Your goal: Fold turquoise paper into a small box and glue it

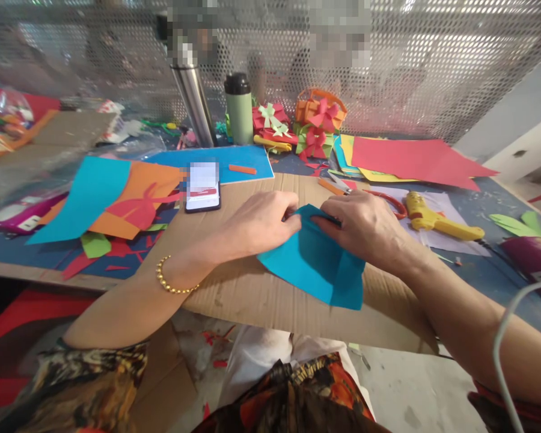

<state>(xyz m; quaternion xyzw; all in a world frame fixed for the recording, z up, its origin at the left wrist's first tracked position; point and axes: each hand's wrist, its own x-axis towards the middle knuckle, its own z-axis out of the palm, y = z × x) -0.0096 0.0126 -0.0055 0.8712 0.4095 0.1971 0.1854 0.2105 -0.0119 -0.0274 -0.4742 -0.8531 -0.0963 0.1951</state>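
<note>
A blue sheet of paper is held above the brown cardboard. My left hand pinches its upper left edge between thumb and fingers. At the upper right edge, my right hand is closed on the paper, and a thin dark object shows between its thumb and fingers. The sheet's lower corner hangs toward my lap, with a crease near its right side. Past my right hand lie scissors with red handles, partly hidden by the hand.
A phone lies beyond my left forearm. At the right is a yellow glue gun with a cord. Behind stand a steel flask, a green bottle and paper boxes. Coloured paper lies left, red sheets right.
</note>
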